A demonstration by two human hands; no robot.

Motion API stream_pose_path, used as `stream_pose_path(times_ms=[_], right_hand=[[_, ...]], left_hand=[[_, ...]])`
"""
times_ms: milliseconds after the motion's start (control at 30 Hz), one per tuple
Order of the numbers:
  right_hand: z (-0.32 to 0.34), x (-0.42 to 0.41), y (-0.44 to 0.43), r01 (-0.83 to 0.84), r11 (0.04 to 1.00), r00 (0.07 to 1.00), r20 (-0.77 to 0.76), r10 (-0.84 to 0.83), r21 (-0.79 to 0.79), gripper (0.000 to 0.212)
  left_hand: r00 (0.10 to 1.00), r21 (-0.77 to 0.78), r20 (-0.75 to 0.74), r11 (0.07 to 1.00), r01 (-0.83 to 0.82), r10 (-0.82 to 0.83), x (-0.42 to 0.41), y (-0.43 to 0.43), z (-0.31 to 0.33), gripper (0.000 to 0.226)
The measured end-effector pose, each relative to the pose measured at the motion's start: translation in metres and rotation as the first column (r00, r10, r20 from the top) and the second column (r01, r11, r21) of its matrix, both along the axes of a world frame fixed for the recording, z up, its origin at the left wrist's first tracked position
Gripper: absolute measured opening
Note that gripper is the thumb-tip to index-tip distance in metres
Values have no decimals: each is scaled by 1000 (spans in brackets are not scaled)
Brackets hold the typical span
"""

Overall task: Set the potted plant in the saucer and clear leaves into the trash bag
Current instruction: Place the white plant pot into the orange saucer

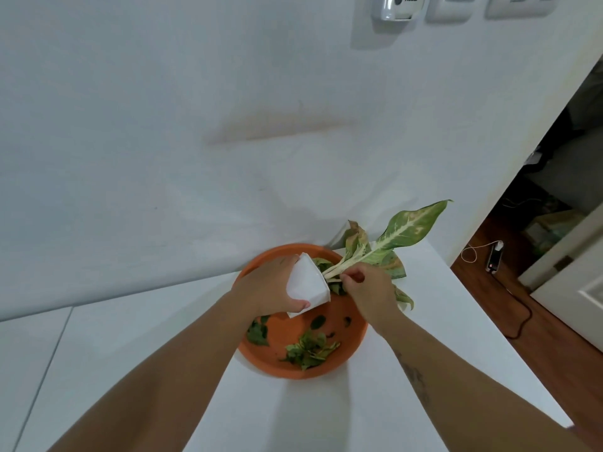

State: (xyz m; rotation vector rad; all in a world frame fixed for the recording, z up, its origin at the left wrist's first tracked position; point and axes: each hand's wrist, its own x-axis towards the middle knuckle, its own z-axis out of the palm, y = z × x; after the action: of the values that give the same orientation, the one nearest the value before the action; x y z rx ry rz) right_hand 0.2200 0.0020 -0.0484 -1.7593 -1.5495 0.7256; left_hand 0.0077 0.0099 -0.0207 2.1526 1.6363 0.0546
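Observation:
My left hand grips a white plant pot, tilted on its side over an orange saucer on the white table. The plant points right and away, with long green-and-cream leaves, some browned. My right hand pinches the pale stems just at the pot's mouth. Several loose green leaves lie in the saucer's near half, and another leaf lies at its left side. No trash bag is in view.
The white table stands against a white wall, with its right edge close to the saucer. Beyond that edge is a wooden floor with a power strip and cables, and an open doorway.

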Motion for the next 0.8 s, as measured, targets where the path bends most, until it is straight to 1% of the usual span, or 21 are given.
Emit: stream_pose_path(times_ms=[33,67,100,133,167,267,333,367,433,500,567,633,733,800], right_hand=[[-3,-4,-2,84,994,988,-120,-93,-75,10],[-7,-9,-4,151,973,946,-260,-193,-173,10],[-10,-13,-4,194,938,866,-400,-302,-287,8],[-12,-16,-4,216,895,762,-505,-404,-390,9],[-13,-19,-4,217,861,658,-583,-477,-459,10],[-13,-25,-3,177,827,364,-745,-559,-534,3],[-11,-26,-4,156,823,185,-802,-568,-547,8],[-10,-27,-4,154,823,128,-815,-565,-547,14],[-9,-27,-5,160,824,64,-827,-558,-543,22],[-4,-28,-6,161,835,60,-839,-540,-526,20],[2,-29,-6,151,868,114,-864,-490,-473,18],[11,-29,-6,122,906,191,-886,-421,-405,18],[27,-33,-7,57,953,352,-887,-298,-297,15],[34,-37,-8,29,971,438,-870,-227,-239,14]], left_hand=[[1000,-6,10,1000,0,0,0,0,0,110],[1000,-4,13,1000,0,0,0,0,0,110],[1000,-3,16,1000,-1,1,-1,0,0,110],[1000,-6,17,1000,1,0,0,1,-1,110],[1000,-7,17,1000,1,-1,0,1,-1,110],[1000,12,23,1000,-1,1,0,-1,-1,109],[1000,26,31,1000,3,-4,1,-3,-1,108],[999,29,35,1000,2,-3,1,-4,-1,108],[998,22,61,1000,-5,3,1,-4,-1,109],[990,1,138,999,-37,36,-2,-6,-1,110],[971,-14,222,996,-90,91,-5,-9,-2,111],[946,-13,289,988,-151,148,-8,-14,-4,111],[901,-24,376,974,-225,218,-12,-21,-10,109],[870,-22,424,963,-269,253,-14,-25,-15,106]])
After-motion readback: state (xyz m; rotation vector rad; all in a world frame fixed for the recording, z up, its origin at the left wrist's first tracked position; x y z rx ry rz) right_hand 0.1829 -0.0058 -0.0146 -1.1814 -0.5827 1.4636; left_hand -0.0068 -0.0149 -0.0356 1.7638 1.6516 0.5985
